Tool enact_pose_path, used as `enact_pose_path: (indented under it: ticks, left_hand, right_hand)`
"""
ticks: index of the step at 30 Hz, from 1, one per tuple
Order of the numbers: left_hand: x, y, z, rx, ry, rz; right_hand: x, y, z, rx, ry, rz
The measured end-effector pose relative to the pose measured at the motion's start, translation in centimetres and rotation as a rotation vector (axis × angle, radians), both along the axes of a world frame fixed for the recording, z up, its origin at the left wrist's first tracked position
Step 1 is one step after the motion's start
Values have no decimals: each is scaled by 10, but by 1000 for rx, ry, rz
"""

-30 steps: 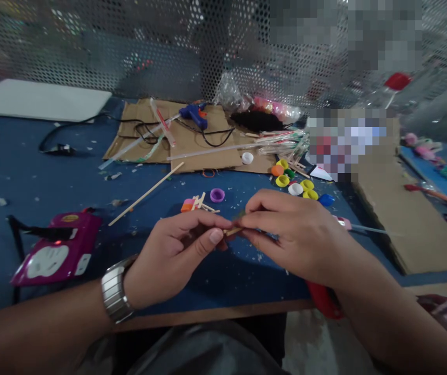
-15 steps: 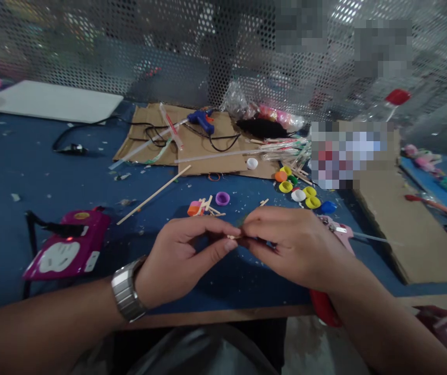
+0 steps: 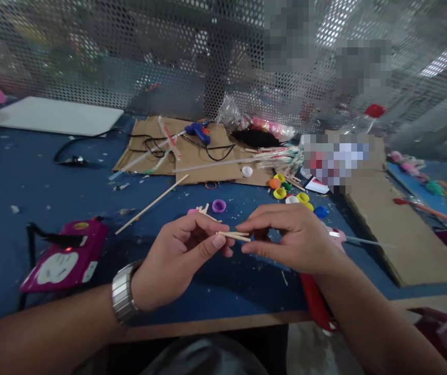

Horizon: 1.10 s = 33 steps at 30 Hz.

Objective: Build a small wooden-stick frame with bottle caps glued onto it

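Note:
My left hand, with a metal watch on its wrist, pinches short wooden sticks between thumb and fingertips. Two sticks show, close together and spreading slightly toward the right. At their free ends is my right hand, its thumb and index finger apart above and below them; I see no grip there. Just beyond my left fingers lie more short sticks, partly hidden, beside a purple bottle cap. A pink glue gun lies partly behind my right hand.
A magenta power strip sits at the left, near a long stick. A blue glue gun rests on cardboard at the back. Several coloured caps lie right of centre. More cardboard covers the right side.
My right fingers have drawn apart from my left fingertips, and the sticks in my left hand now show. The view has tilted slightly.

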<state>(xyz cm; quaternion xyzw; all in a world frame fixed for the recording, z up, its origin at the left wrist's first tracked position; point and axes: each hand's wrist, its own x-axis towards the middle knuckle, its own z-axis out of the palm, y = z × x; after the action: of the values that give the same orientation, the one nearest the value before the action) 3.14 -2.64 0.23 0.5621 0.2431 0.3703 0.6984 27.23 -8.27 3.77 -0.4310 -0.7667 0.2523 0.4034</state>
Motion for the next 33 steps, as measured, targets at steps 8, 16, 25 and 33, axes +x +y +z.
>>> enact_pose_path:
  ticks: [8,16,25,33]
  left_hand:
    - [-2,-4,2,39,63,-40]
    - [-7,-6,1,373,208,66]
    - [-15,1,25,583,212,72]
    - [-12,8,53,438,317,106]
  right_hand:
    - [-9,-5,-3,74,-38,-10]
    - [-3,-4,-9,95,-31,-10]
    - [13,8,-19,19,-355,-58]
    - [15,14,-31,-83,-480,31]
